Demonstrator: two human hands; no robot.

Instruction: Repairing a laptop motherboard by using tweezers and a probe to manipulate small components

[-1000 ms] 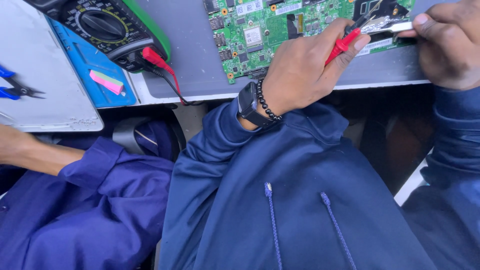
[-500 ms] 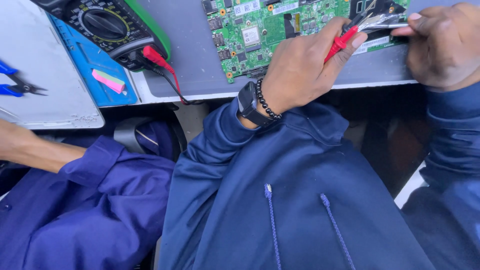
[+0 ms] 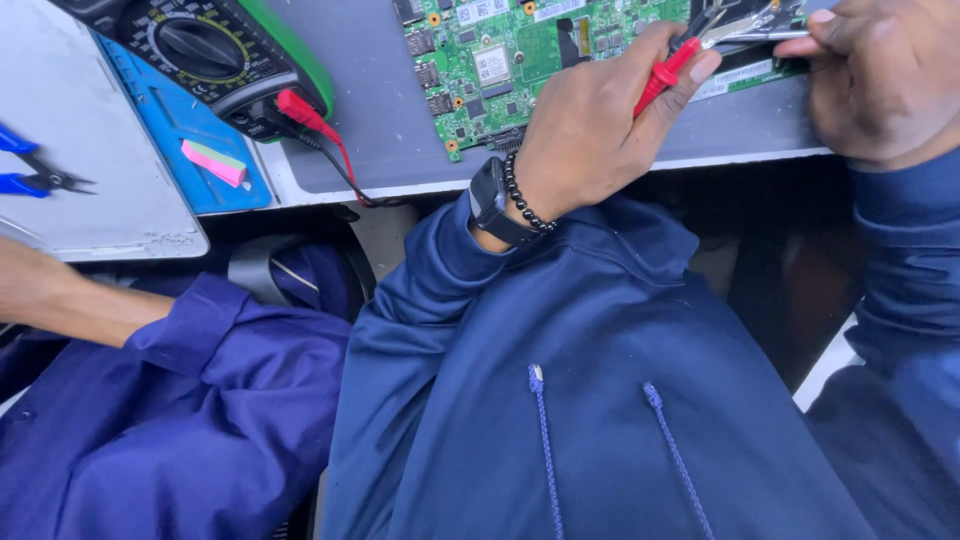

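Left hand [image 3: 590,130] grip is clamped on the red probe [image 3: 665,72], tip over the green board [image 3: 520,60] on the surface [image 3: 400,150]. Right hand [image 3: 885,85] pinches a metal tool [image 3: 745,28] beside it.

One view only, from a camera worn on the person's head, tilted steeply down and close over the lap; the dark blue hooded top [image 3: 600,400] fills the picture from the centre to 6 o'clock; the grey table edge [image 3: 400,180] runs across the upper part, so the lens faces forward and down; the green circuit board [image 3: 510,60] lies at 12 o'clock, cut by the frame; a neighbour's sleeve [image 3: 180,400] enters at 8 o'clock.
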